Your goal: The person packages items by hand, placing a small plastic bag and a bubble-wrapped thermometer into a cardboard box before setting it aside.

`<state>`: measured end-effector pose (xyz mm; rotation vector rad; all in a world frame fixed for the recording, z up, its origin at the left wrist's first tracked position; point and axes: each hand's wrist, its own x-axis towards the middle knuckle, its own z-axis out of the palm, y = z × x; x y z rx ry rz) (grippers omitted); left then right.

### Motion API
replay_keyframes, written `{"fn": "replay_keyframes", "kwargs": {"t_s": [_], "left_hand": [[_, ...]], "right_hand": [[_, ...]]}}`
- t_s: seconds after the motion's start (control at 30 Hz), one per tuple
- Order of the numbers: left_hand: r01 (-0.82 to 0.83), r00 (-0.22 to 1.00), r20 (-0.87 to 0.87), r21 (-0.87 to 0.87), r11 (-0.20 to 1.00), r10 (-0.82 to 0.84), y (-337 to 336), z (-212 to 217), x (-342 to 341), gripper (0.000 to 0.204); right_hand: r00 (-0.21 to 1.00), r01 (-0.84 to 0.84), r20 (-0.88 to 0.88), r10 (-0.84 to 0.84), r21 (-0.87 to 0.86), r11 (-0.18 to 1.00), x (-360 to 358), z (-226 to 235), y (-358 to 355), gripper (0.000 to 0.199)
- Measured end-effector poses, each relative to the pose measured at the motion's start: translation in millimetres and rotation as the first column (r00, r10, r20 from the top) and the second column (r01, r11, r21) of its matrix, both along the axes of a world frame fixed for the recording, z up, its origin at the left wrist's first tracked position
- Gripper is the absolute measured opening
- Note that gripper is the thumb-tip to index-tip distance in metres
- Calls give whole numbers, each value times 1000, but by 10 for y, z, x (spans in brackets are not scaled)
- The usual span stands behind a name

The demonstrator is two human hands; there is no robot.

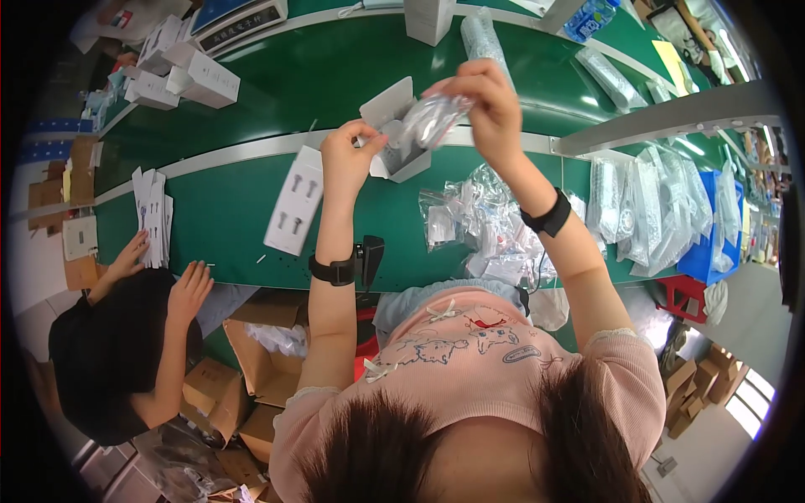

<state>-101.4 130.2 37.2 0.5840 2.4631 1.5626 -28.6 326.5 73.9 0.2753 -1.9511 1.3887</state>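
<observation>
A small white carton (412,168) stands open on the green workbench in front of me, its flap (388,102) raised on the far side. At the carton's left edge, my left hand (348,152) is closed in a pinch on its rim. My right hand (488,105) grips a crinkled clear plastic bag (434,120) over the carton's opening; what the bag contains is too blurred to name. Left of the carton lies a closed white box (293,199) printed with pictures of dark devices. To the right is a pile of small clear bags (495,222) with parts inside.
Bubble-wrap sleeves (641,205) lie at the right, beside a blue bin (713,230). A bubble-wrap roll (486,38) and a white box (429,18) are across the bench. At the left, a co-worker's hands (191,293) rest near flat white cartons (152,214). White boxes (205,80) stand far left.
</observation>
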Motion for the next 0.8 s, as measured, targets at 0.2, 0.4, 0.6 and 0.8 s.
{"fn": "replay_keyframes", "kwargs": {"t_s": [0.2,0.4,0.6,0.8], "left_hand": [[16,995,100,-8,1000,-15,-1,27,-22,13],[43,992,113,109,993,-55,-61,-7,-30,14],[-274,957,268,714,644,111,-77,-58,82,37],[-142,931,-365,-406,903,-18,-615,-416,193,50]], "right_hand": [[984,-171,11,178,350,921,-109,-216,-205,13],[905,-407,402,141,718,565,87,-206,-279,34],[973,-147,210,93,260,954,40,-734,-153,69],[905,17,404,134,-350,937,-92,-822,-40,85]]}}
